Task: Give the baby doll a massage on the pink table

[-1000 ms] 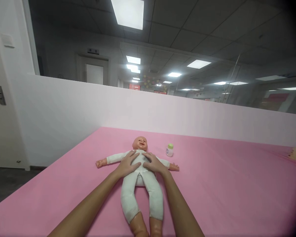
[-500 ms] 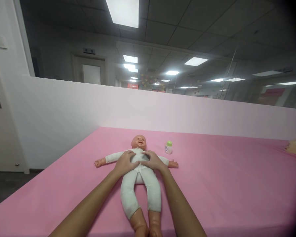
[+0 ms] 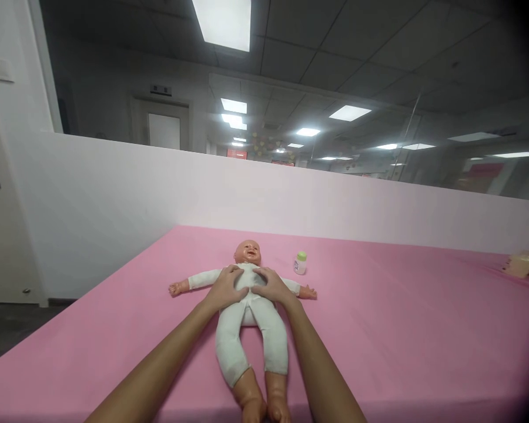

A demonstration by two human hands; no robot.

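A baby doll (image 3: 252,306) in a white cloth suit lies on its back on the pink tabletop (image 3: 379,329). Its head is at the far end, its arms are spread and its bare feet point towards me. My left hand (image 3: 226,288) rests on the left side of the doll's torso, thumb apart from the fingers. On the opposite side lies my right hand (image 3: 273,286), likewise with the thumb apart. Both thumbs point inward over the belly, leaving a gap between them. Beyond my right hand stands a small clear bottle (image 3: 300,265) with a green cap.
At the far right edge is a yellowish object (image 3: 519,264), with a reddish-brown shape beside it that I cannot make out. A low white wall (image 3: 317,202) with glass above it borders the back of the table. A door (image 3: 4,247) stands at the left.
The view has shifted slightly. Both hands stay on the doll's torso in nearly the same place, and the doll and bottle have not visibly moved.
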